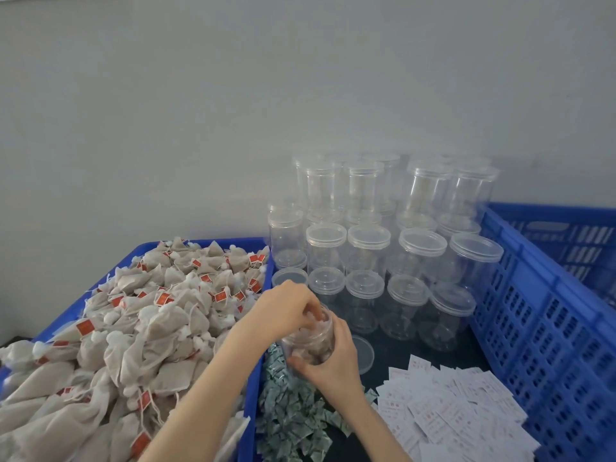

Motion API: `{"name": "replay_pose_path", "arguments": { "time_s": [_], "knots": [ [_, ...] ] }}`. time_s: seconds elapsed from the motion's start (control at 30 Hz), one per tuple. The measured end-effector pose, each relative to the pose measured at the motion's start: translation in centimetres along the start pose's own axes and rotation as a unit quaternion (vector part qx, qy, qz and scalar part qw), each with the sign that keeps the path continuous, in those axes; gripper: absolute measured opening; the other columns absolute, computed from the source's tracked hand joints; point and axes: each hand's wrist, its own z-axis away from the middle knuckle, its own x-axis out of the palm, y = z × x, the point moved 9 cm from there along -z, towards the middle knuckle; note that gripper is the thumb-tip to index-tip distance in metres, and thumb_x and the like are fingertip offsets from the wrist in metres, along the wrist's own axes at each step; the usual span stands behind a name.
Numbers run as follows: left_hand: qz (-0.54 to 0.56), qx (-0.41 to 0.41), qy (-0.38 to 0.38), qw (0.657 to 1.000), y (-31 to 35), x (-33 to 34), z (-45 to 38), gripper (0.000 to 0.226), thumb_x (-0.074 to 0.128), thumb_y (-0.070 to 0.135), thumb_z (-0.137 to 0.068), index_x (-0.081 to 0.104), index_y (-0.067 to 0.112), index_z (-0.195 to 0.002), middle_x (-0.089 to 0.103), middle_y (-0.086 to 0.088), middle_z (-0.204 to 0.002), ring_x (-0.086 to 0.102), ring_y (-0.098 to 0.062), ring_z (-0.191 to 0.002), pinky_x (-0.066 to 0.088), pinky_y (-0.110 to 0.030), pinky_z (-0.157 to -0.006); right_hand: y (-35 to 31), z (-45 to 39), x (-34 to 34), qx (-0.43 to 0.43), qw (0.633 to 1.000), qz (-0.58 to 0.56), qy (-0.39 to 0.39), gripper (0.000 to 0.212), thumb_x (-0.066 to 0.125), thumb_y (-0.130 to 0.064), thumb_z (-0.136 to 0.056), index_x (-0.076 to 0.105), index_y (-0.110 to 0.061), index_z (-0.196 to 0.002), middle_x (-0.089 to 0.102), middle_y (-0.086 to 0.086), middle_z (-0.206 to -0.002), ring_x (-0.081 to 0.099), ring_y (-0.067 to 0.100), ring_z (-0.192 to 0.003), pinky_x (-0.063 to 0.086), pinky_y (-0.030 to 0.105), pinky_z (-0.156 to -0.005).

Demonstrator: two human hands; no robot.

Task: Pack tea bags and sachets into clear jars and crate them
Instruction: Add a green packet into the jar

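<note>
A clear jar (311, 341) with tea bags inside sits tilted at the centre. My right hand (330, 356) grips it from the side and below. My left hand (288, 306) is at the jar's mouth, with its fingertips pushed into the opening on the tea bags. A blue tray (248, 408) at the left is heaped with beige tea bags (133, 328) bearing red tags. Small green-white sachets (293, 411) lie in a pile below the jar. A loose clear lid (363, 353) rests just right of the jar.
Several empty lidded clear jars (383, 241) are stacked against the wall behind. A blue slotted crate (540, 311) stands at the right. White printed paper slips (460, 408) are scattered in front of it on the dark table.
</note>
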Motion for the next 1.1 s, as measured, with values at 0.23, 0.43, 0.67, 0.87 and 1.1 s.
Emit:
{"name": "replay_pose_path", "arguments": {
  "time_s": [0.23,0.43,0.67,0.87,1.1],
  "knots": [
    [-0.034,0.032,-0.068,0.997,3.0,2.7,-0.9,0.019,0.058,0.015,-0.085,0.076,0.017,-0.089,0.060,0.000,-0.073,0.065,-0.027,-0.085,0.045,-0.028,-0.066,-1.7,0.6,-2.6,-0.070,0.994,0.058,0.056,0.079,0.088,-0.044,-0.058,0.049,-0.044,-0.127,0.056,-0.018,-0.121,0.060,0.001,-0.113,0.048,0.010,-0.086],
    [-0.017,0.058,-0.066,0.996,4.4,3.9,-1.7,0.020,0.060,0.018,-0.087,0.075,0.022,-0.100,0.070,-0.002,-0.093,0.065,-0.023,-0.086,0.055,-0.036,-0.082,-1.2,1.4,-4.5,-0.072,0.993,0.066,0.070,0.079,0.091,-0.042,-0.058,0.051,-0.045,-0.127,0.056,-0.020,-0.121,0.061,0.008,-0.114,0.055,0.024,-0.089],
    [0.100,-0.044,0.156,0.982,1.1,-0.1,-1.0,0.019,0.060,0.018,-0.092,0.074,0.025,-0.102,0.071,0.004,-0.100,0.065,-0.012,-0.087,0.053,-0.028,-0.084,0.0,2.3,-8.0,-0.028,0.991,0.083,0.099,0.082,0.090,-0.046,-0.056,0.045,-0.044,-0.125,0.050,-0.023,-0.123,0.049,-0.009,-0.118,0.041,0.005,-0.091],
    [-0.067,-0.187,0.021,0.980,0.2,9.4,-1.0,0.030,0.049,-0.001,-0.092,0.061,0.007,-0.118,0.062,-0.012,-0.117,0.062,-0.029,-0.108,0.049,-0.037,-0.084,1.2,2.9,-10.7,0.002,0.987,0.103,0.122,0.086,0.095,-0.027,-0.059,0.047,-0.034,-0.130,0.050,-0.019,-0.123,0.047,-0.008,-0.117,0.038,0.003,-0.089],
    [-0.106,-0.219,0.011,0.970,-1.4,14.4,-0.3,0.029,0.049,-0.002,-0.093,0.061,0.013,-0.115,0.065,-0.004,-0.115,0.064,-0.021,-0.107,0.051,-0.030,-0.081,1.2,3.7,-10.9,0.001,0.991,0.095,0.099,0.089,0.085,-0.049,-0.051,0.047,-0.031,-0.130,0.050,-0.017,-0.124,0.048,-0.006,-0.119,0.042,0.012,-0.096]
  ]
}}
